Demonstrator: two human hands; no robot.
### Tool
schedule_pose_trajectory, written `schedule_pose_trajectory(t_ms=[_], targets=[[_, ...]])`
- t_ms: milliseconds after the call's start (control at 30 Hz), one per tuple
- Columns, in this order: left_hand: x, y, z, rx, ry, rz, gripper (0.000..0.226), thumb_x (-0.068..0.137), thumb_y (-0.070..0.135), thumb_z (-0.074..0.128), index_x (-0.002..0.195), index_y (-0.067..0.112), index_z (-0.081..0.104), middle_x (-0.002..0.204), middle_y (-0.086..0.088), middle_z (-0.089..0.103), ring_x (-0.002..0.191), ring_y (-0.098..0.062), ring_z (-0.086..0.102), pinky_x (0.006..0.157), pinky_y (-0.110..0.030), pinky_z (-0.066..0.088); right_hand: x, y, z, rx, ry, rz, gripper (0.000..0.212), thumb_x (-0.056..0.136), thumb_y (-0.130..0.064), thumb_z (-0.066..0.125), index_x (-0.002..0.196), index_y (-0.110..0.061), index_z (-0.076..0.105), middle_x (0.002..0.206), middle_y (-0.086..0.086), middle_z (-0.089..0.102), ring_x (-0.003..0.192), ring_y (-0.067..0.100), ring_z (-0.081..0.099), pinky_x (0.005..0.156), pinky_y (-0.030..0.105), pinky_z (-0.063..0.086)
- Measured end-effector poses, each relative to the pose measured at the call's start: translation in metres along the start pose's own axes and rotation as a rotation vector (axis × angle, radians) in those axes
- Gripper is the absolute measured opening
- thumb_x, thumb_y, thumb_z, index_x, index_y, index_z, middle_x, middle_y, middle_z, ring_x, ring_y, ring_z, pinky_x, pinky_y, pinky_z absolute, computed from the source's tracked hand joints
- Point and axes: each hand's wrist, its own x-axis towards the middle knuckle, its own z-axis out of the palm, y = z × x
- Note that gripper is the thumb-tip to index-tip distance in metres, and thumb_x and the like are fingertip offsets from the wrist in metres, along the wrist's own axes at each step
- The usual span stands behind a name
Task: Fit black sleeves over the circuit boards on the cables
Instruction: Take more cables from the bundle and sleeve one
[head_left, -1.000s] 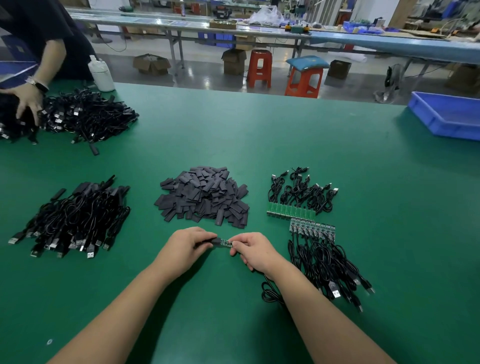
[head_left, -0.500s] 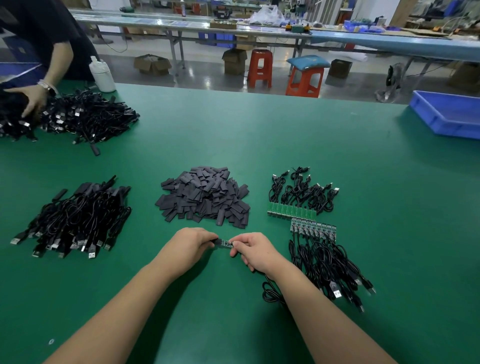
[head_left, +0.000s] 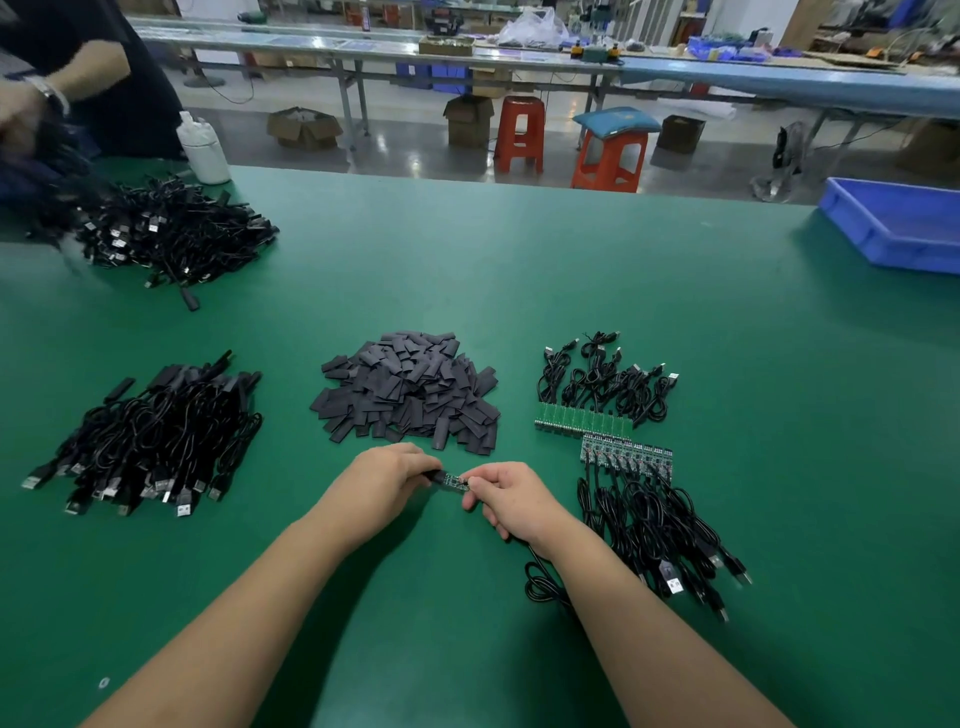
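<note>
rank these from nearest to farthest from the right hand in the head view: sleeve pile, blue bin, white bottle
From the right hand:
1. sleeve pile, just beyond the hands, centre of the table
2. blue bin, far right edge
3. white bottle, far left corner

sleeve piles (head_left: 408, 392): 1 | cable heaps (head_left: 150, 431): 4 | stools (head_left: 521, 134): 2 | blue trays (head_left: 898, 228): 1 | bottles (head_left: 202, 148): 1
</note>
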Motion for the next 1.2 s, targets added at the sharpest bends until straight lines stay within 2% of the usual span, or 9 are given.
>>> schedule_pose_trajectory(t_ms=[333,633,700,767,833,933,1033,1133,1200], targets=[[0.0,0.007,0.006,-0.031,-0.019,-0.028,0.02,0.092,0.022,0.066,0.111,0.018,0.074,0.102,0.003,0.072,0.091,-0.016,0.065,0.084,-0.028,0.05,0.0,-0.001,0.001,-0.053,-0.025,0.0,0.017,0.103,-0.018,0.05,0.107,-0.024,0.066,0.081,-0.006,0.073,0.046,0.009,0.045,0.045,0.024,0.044],[0.001,0.022,0.016,0.073,-0.122,-0.07,0.027,0.098,0.027,0.055,0.122,0.024,0.066,0.109,0.003,0.068,0.102,-0.017,0.062,0.09,-0.032,0.046,0.004,0.005,0.003,-0.039,-0.065,-0.03,0.038,0.102,-0.012,0.049,0.14,-0.012,0.053,0.086,-0.008,0.076,0.049,0.007,0.052,0.046,0.022,0.048],[-0.002,0.023,0.015,0.111,-0.077,-0.059,0.023,0.097,0.028,0.056,0.117,0.024,0.067,0.105,0.005,0.068,0.096,-0.019,0.064,0.084,-0.036,0.049,0.004,0.003,0.004,-0.04,-0.085,-0.055,0.033,0.102,-0.013,0.049,0.132,-0.017,0.06,0.088,-0.008,0.076,0.05,0.008,0.053,0.047,0.022,0.049],[-0.005,0.026,0.011,0.181,0.032,-0.013,0.014,0.092,0.026,0.063,0.104,0.024,0.07,0.093,0.006,0.068,0.081,-0.022,0.066,0.065,-0.037,0.052,0.003,0.001,0.005,-0.027,-0.102,-0.057,0.023,0.103,-0.019,0.048,0.117,-0.024,0.065,0.09,-0.006,0.076,0.051,0.008,0.054,0.047,0.022,0.05],[-0.006,0.031,0.009,0.248,0.102,0.019,0.011,0.081,0.02,0.075,0.09,0.024,0.07,0.08,0.006,0.065,0.063,-0.021,0.064,0.045,-0.032,0.048,0.002,-0.002,0.005,0.03,-0.115,-0.02,0.022,0.105,-0.028,0.045,0.106,-0.021,0.066,0.092,0.0,0.077,0.052,0.01,0.055,0.047,0.023,0.049],[-0.006,0.031,0.008,0.288,0.13,0.085,0.023,0.068,0.012,0.083,0.083,0.025,0.07,0.074,0.008,0.063,0.055,-0.017,0.059,0.038,-0.026,0.042,0.0,-0.004,0.001,0.098,-0.141,0.003,0.028,0.105,-0.029,0.045,0.107,-0.011,0.067,0.092,0.007,0.076,0.052,0.012,0.056,0.047,0.023,0.05],[-0.008,0.025,0.011,0.238,0.089,0.099,0.028,0.07,0.008,0.08,0.093,0.021,0.072,0.084,0.005,0.067,0.065,-0.019,0.064,0.045,-0.028,0.048,-0.002,-0.003,0.0,0.067,-0.142,-0.016,0.022,0.104,-0.023,0.05,0.112,-0.01,0.065,0.091,0.005,0.076,0.055,0.011,0.058,0.05,0.022,0.05],[-0.008,0.02,0.013,0.161,0.024,0.032,0.027,0.092,0.02,0.065,0.118,0.016,0.067,0.105,0.001,0.068,0.086,-0.024,0.067,0.07,-0.037,0.055,-0.001,-0.002,0.001,0.072,-0.121,-0.01,0.027,0.102,-0.016,0.054,0.124,0.0,0.059,0.091,0.005,0.075,0.056,0.011,0.06,0.05,0.021,0.05],[-0.007,0.019,0.013,0.11,-0.012,-0.002,0.028,0.097,0.029,0.058,0.122,0.018,0.065,0.109,0.001,0.066,0.094,-0.023,0.065,0.081,-0.037,0.052,0.0,-0.002,0.003,0.058,-0.11,-0.003,0.031,0.101,-0.013,0.055,0.127,0.004,0.057,0.093,0.005,0.074,0.057,0.011,0.062,0.05,0.021,0.05]])
